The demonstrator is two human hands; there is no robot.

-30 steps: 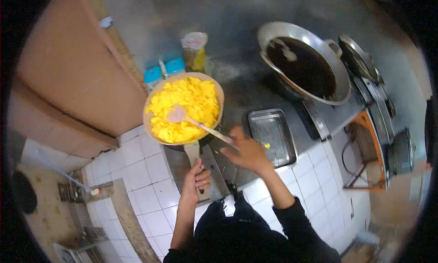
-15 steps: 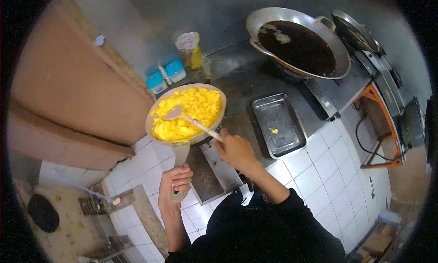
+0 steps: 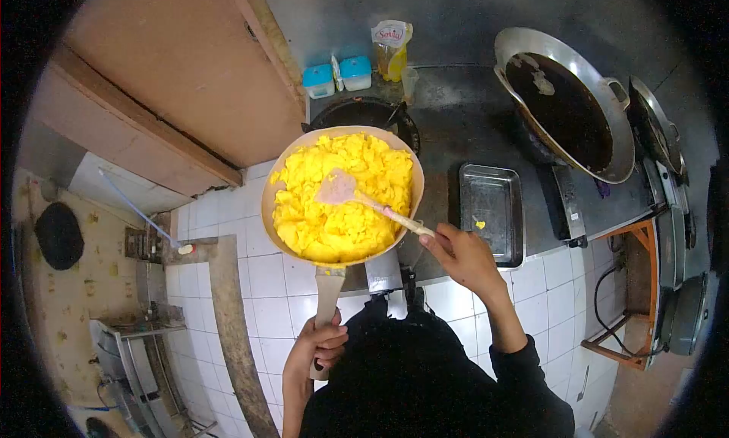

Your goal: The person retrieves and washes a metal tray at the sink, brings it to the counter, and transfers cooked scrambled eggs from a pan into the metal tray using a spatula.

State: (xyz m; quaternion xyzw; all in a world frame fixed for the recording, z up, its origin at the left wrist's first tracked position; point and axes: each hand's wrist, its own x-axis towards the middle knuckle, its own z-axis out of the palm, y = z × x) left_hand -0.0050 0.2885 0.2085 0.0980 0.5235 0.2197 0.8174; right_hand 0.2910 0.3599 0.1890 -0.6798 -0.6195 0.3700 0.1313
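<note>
A pan (image 3: 267, 203) full of yellow scrambled egg (image 3: 319, 229) is held up in front of the stove burner (image 3: 364, 113), partly covering it. My left hand (image 3: 320, 342) is wrapped round the pan's pale handle (image 3: 329, 292). The fingers of my right hand (image 3: 467, 259) close on the end of a spatula (image 3: 395, 216), whose pinkish blade (image 3: 336, 188) rests on the egg. Right of the pan lies a metal tray (image 3: 492, 184) with a small yellow bit in it.
A large wok (image 3: 516, 39) of dark oil stands at the back right, with another pan (image 3: 657, 127) beyond it. Two blue-lidded tubs (image 3: 355, 74), an oil pouch (image 3: 392, 51) and a clear cup (image 3: 410, 85) stand by the wall. An orange-framed stand (image 3: 651, 286) is at right.
The pan has come off the burner toward my body, with the spatula still over the egg. My right hand, open and off the spatula a second ago, now grips it. The view has shifted.
</note>
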